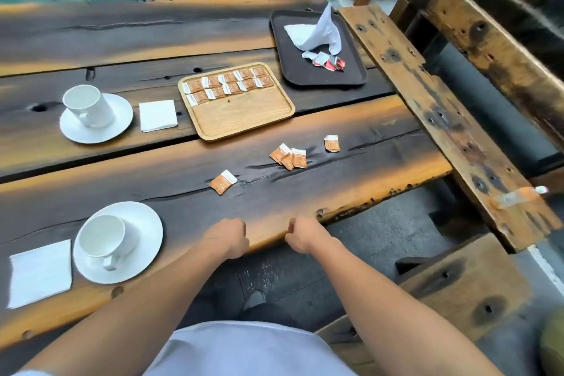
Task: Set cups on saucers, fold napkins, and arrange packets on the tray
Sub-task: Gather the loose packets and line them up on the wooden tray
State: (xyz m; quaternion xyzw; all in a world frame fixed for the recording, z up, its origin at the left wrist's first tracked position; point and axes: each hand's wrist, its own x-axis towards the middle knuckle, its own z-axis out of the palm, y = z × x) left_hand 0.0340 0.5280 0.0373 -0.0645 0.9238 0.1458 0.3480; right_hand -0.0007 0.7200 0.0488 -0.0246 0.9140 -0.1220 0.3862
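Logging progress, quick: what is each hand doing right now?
Left hand: closed, fingers curled, nothing seen in it.
Right hand: closed, fingers curled, nothing seen in it.

Near cup on near saucer, far cup on far saucer, folded napkin by each, left of left hand. Wooden tray ahead, packets rowed; loose packets between.

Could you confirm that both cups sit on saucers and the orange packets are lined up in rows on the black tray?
Not quite. The head view shows the rows of orange packets on the wooden tray, not the black tray. The rest is right.
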